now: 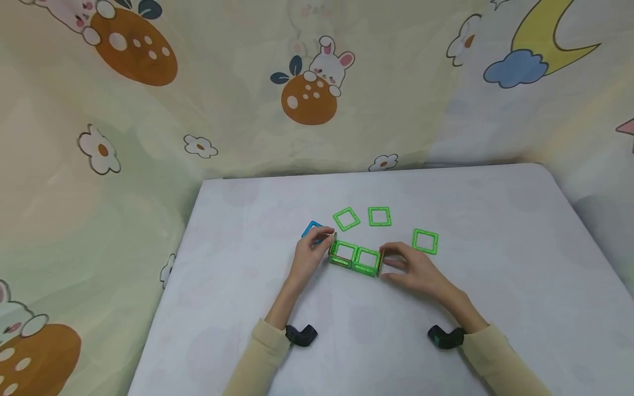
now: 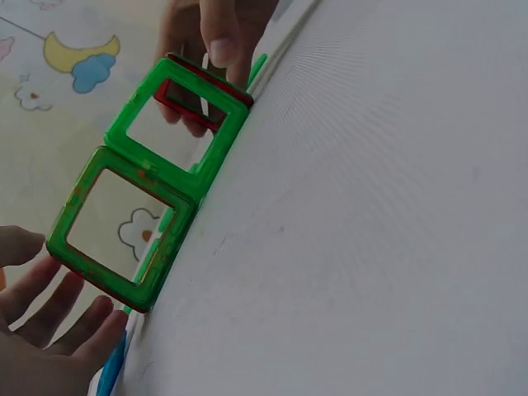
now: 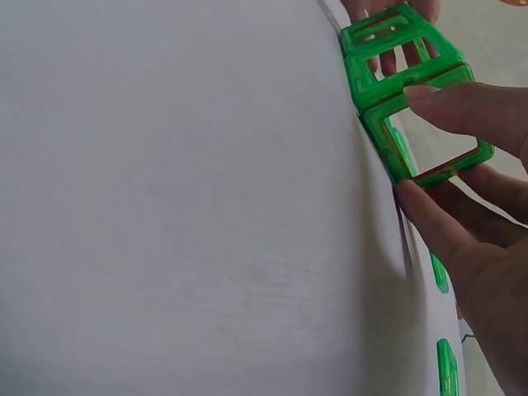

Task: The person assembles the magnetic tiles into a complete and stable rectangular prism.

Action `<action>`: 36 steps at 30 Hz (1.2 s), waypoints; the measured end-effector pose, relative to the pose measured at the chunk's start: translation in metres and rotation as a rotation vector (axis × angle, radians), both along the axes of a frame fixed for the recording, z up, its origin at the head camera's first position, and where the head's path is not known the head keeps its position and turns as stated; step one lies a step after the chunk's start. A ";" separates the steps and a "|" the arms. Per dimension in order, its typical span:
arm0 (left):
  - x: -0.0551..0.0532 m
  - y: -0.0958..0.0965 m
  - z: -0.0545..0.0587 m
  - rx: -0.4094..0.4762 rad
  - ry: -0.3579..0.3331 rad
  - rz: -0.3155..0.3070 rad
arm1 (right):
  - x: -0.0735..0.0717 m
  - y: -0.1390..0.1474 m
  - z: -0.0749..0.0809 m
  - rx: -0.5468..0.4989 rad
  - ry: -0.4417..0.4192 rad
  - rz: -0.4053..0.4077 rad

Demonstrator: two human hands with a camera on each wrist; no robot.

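A box-like row of green square magnetic tiles (image 1: 367,261) stands on the white table, with its open square frames joined side by side. My left hand (image 1: 309,256) is at its left end, thumb and fingertips on the end tile. At the other end, my right hand (image 1: 415,269) grips the end tile (image 3: 433,136), thumb along the upper edge and fingers at the lower one. Red edging (image 2: 216,76) shows at that end in the left wrist view. A blue tile (image 1: 311,226) lies just behind the left hand, which partly hides it.
Loose green square tiles lie beyond the row: one tilted tile (image 1: 346,219), another (image 1: 380,216) beside it, and a third (image 1: 425,241) behind my right hand. A patterned cloth (image 1: 238,99) hangs at the table's far edge. Each wrist wears a black device (image 1: 301,335).
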State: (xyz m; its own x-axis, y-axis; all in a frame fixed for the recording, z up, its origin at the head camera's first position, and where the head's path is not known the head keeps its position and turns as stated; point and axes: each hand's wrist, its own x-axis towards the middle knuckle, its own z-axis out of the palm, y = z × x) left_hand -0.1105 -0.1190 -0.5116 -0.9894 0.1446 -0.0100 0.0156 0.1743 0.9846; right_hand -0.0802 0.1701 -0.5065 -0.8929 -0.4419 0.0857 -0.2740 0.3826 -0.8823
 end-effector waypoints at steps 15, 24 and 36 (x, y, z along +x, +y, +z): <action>0.032 -0.007 0.007 0.007 -0.057 0.122 | 0.022 -0.005 0.000 -0.074 -0.041 0.069; 0.029 0.000 0.007 0.010 -0.038 0.162 | 0.033 -0.012 -0.002 -0.122 -0.034 0.139; 0.013 0.015 0.006 0.026 -0.070 0.195 | 0.042 -0.032 -0.001 -0.124 -0.036 0.191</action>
State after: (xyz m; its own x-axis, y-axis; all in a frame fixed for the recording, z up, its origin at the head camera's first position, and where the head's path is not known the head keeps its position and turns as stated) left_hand -0.0974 -0.1038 -0.5053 -0.9957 -0.0481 -0.0787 -0.0848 0.1422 0.9862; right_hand -0.0377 0.1386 -0.5078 -0.7976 -0.5913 0.1193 -0.2982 0.2146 -0.9301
